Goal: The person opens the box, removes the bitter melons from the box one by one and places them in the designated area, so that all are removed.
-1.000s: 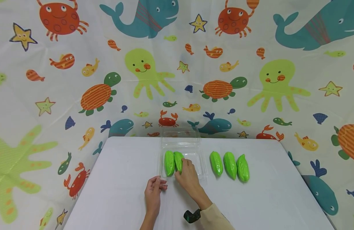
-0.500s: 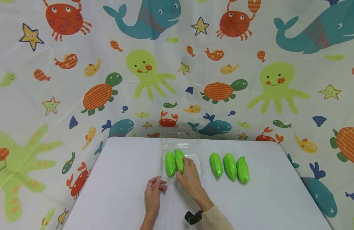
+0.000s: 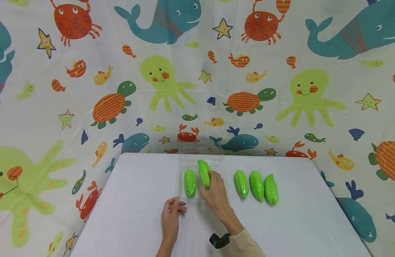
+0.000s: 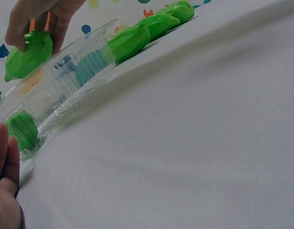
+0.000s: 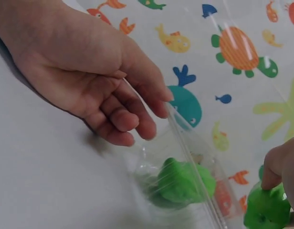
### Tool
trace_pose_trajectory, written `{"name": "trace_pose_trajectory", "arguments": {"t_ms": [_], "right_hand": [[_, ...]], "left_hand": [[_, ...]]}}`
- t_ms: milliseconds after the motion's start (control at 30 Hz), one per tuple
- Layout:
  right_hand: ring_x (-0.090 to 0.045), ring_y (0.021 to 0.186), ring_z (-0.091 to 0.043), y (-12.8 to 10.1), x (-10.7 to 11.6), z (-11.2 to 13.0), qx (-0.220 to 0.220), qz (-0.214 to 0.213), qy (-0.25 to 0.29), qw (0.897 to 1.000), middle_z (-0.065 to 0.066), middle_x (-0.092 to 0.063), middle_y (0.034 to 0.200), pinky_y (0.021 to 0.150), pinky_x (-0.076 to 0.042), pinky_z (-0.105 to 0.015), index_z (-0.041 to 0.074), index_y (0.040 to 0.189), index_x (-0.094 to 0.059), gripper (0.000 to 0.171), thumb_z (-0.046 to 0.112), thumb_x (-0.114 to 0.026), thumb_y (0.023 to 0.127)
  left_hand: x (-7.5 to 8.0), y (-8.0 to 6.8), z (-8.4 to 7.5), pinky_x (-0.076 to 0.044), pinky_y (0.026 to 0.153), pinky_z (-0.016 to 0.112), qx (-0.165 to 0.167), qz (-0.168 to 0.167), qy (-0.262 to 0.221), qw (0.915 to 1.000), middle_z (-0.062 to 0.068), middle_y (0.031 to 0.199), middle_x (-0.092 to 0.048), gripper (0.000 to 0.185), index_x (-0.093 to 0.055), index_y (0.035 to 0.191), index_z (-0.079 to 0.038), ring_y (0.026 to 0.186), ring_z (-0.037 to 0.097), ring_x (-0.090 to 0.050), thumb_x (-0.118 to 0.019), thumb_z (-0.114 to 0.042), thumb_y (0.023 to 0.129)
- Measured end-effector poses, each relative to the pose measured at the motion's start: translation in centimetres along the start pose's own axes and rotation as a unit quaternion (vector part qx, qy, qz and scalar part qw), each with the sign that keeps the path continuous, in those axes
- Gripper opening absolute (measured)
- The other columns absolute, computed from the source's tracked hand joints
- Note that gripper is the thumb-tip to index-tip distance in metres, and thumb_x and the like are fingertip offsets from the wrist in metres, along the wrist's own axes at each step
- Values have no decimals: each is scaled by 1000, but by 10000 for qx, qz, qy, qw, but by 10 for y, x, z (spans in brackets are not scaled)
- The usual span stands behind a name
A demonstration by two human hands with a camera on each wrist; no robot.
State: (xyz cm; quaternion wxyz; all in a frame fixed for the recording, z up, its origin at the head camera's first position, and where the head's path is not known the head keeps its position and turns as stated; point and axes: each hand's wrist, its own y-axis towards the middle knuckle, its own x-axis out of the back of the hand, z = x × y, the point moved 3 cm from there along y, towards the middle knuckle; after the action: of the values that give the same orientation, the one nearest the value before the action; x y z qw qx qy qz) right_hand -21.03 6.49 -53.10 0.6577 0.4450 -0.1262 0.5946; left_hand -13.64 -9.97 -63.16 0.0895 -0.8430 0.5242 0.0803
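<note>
My right hand (image 3: 216,192) grips a bright green, ribbed, elongated toy vegetable (image 3: 204,173); in the left wrist view this vegetable (image 4: 30,55) is held above the rim of the box. A second green vegetable (image 3: 190,183) lies inside the clear plastic box (image 3: 227,178), along its left side. Thumb and index finger of my left hand (image 3: 172,214) meet at the box's front left corner and pinch its rim; the right wrist view shows the other fingers of this left hand (image 5: 85,67) loosely bent. The underside of the gripped vegetable is partly hidden by my right fingers.
Three more green vegetables (image 3: 256,185) lie side by side on the white table (image 3: 133,203), right of the box. The box's clear lid (image 3: 200,151) stands open at the back. Behind the table hangs a sea-animal cloth (image 3: 181,89).
The right hand has lifted the gripped vegetable and shifted it right and back, away from the other one in the box. The left hand has stayed in place.
</note>
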Motion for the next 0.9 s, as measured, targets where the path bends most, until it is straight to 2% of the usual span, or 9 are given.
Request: {"name": "trace_pose_trajectory", "arguments": {"t_ms": [233,500,700,900], "right_hand": [[-61,93,-26,2,15,0,226,-314,92,9992,-22,-63,117,75,-57,-38,-6,123,-57,50,4,-72,76],[-62,97,-28,3,25,-9,97,-403,68,9991,-22,-62,122,78,-59,-38,-4,126,-56,52,6,-70,77],[-62,98,-29,4,34,-11,144,-540,77,9984,-23,-63,120,81,-59,-41,-6,125,-56,52,4,-70,76],[-59,101,-29,6,43,-16,9,-524,206,9984,-21,-61,122,84,-58,-42,-5,127,-54,52,4,-68,78]], "left_hand": [[1,0,1,-60,72,24,159,-18,-40,9999,8,88,-70,38,-54,121,9,71,12,-68,-55,-25,104],[1,0,0,-60,73,23,202,-29,29,9998,13,91,-70,37,-54,121,8,72,12,-68,-55,-25,104],[0,-1,-2,-60,71,23,185,-48,15,9998,10,88,-70,37,-54,121,8,70,11,-68,-56,-24,104],[0,-1,-1,-60,70,22,108,-54,177,9998,5,87,-70,35,-55,119,6,70,11,-68,-55,-26,105]]}}
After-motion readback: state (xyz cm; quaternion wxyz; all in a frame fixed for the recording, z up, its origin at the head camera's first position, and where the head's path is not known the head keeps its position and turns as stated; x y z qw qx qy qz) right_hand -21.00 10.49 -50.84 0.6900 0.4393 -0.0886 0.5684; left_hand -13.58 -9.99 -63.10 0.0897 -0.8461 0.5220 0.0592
